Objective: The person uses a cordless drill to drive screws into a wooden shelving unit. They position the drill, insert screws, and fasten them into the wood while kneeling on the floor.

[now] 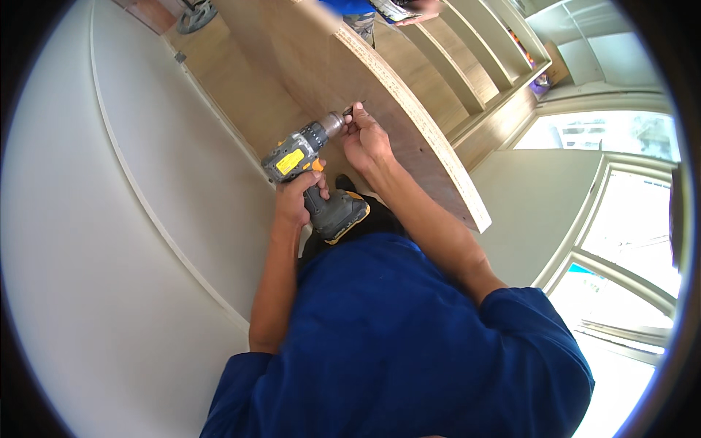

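My left hand (pixel 299 196) grips the handle of a grey and black cordless drill (pixel 296 155) with a yellow label and an orange trigger. The drill points up and to the right, its battery down by my lap. At the chuck's tip, my right hand (pixel 365 140) pinches a small dark bit or screw (pixel 354 109); which one I cannot tell. Both hands are in front of the brown face of a wooden board (pixel 409 131), whose pale chipboard edge curves along its right side.
A pale wall panel (pixel 182 146) stands close on my left. Wooden frame slats (pixel 445 66) and another person's hand and blue clothing (pixel 358 7) are beyond the board. Windows (pixel 621 212) are on the right. A round grey object (pixel 196 18) lies at the far left.
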A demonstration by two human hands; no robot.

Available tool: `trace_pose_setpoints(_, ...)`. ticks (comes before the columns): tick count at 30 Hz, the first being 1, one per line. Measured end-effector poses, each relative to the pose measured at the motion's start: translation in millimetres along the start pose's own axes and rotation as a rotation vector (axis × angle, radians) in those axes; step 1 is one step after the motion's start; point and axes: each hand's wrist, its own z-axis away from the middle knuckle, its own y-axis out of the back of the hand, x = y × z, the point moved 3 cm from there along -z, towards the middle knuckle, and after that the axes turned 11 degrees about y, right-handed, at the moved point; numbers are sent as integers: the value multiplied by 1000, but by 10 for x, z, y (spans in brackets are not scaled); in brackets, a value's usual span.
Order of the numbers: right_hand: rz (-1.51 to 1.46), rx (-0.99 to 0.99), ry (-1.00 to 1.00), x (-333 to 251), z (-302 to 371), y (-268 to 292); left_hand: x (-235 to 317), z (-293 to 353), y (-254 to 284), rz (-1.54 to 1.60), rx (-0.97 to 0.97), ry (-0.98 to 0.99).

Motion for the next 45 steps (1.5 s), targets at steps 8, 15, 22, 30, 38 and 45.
trace_pose_setpoints(8,82,-6,7,15,-30,13,-17,31,-17,46,46,44)
trace_pose_setpoints(15,144,30,80,70,-198,91,-117,-90,2,126,-36,82)
trace_pose_setpoints(22,320,-89,-48,-200,140,173,-151,-104,39,212,-10,109)
trace_pose_setpoints(30,1222,-384,449,-1419,795,-199,-177,-196,-96,169,-71,60)
trace_pose_setpoints(38,989,-163,218,-400,272,413,-123,-134,-133,95,-41,15)
trace_pose_setpoints(45,746,38,187,-89,-193,58,21,25,151,87,-4,10)
